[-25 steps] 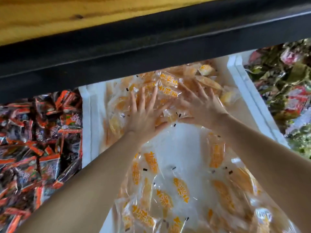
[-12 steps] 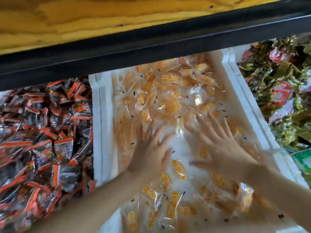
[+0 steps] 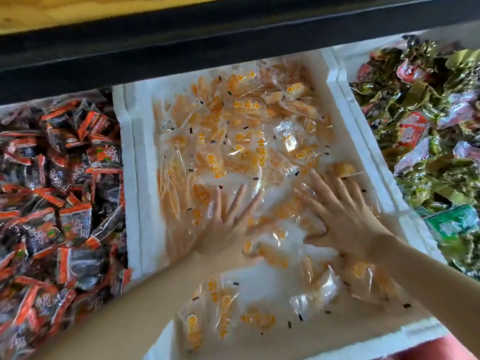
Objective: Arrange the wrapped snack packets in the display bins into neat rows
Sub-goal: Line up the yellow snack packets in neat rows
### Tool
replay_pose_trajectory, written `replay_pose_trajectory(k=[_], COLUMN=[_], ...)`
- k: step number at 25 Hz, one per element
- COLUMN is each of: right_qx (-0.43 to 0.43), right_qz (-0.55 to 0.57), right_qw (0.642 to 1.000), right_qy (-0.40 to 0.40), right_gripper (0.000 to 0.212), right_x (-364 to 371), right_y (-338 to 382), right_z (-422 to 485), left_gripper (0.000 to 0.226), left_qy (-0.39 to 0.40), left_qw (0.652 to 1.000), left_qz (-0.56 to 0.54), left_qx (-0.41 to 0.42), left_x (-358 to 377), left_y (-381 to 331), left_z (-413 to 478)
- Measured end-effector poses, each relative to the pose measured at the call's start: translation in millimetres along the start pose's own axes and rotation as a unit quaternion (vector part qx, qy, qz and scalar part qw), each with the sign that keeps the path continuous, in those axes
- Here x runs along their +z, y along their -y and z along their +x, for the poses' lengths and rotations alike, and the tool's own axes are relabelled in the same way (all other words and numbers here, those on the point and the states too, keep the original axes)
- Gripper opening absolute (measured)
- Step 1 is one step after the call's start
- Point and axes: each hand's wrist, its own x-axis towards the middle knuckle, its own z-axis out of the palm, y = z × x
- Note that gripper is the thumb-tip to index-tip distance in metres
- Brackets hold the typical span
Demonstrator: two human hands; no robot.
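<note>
Reaching left hand (image 3: 223, 224): palm down in the middle bin, fingers straight and spread, lying flat on the clear packets; it grips nothing, and its outline is blurred
Right hand (image 3: 345, 219): also palm down, fingers fanned wide and pointing toward the far right corner of the same bin, thumb stuck out toward the left hand; flat on the packets, gripping none
Hands together: side by side, near each other but apart, both in the nearer half of the bin
Snack packets (image 3: 246, 131): clear wrappers with orange pieces and orange print, loose and overlapping at all angles in the middle bin; thickest in the far half, thinner around the hands, where the white floor shows through
Single packet (image 3: 342, 169): just beyond the right fingertips, beside the bin's right wall
Middle bin (image 3: 132, 178): white, foam-like walls; dark packets from next door lean against its left wall
Left bin packets (image 3: 59, 178): dark wrappers with red-orange ends, heaped in a jumble
Right bin packets (image 3: 428, 126): green, red and pale wrappers, crumpled and mixed, on the far side of the white walls to the right
Black rail (image 3: 207, 42): runs across the top over the bins' far ends, with yellow wood (image 3: 39, 14) above it
</note>
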Motion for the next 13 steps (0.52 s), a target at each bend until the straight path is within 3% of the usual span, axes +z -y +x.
replay_pose_trajectory(k=[2,4,5,9,13], right_qx=[0.017,0.044,0.038,0.034,0.053], right_qz=[-0.001,0.027,0.015,-0.009,-0.017], right_qw=[0.998,0.997,0.995,0.993,0.994], right_qy=[-0.063,-0.054,-0.087,-0.113,-0.091], right_gripper=[0.114,0.112,0.107,0.08,0.089], right_x=[-2,-2,-1,-14,-25], right_y=[-5,-2,-4,-21,-35], right_z=[31,55,67,115,147], left_gripper=[0.078,0.077,0.076,0.076,0.074], left_qy=[-0.04,-0.055,-0.059,-0.002,0.043], left_qw=[0.995,0.993,0.993,0.99,0.984], left_qz=[0.089,0.102,0.094,0.107,0.119], left_qx=[-0.008,-0.035,-0.044,-0.097,-0.123], left_x=[-7,-10,-10,-13,-23], left_y=[21,47,54,75,88], left_z=[23,49,59,80,98])
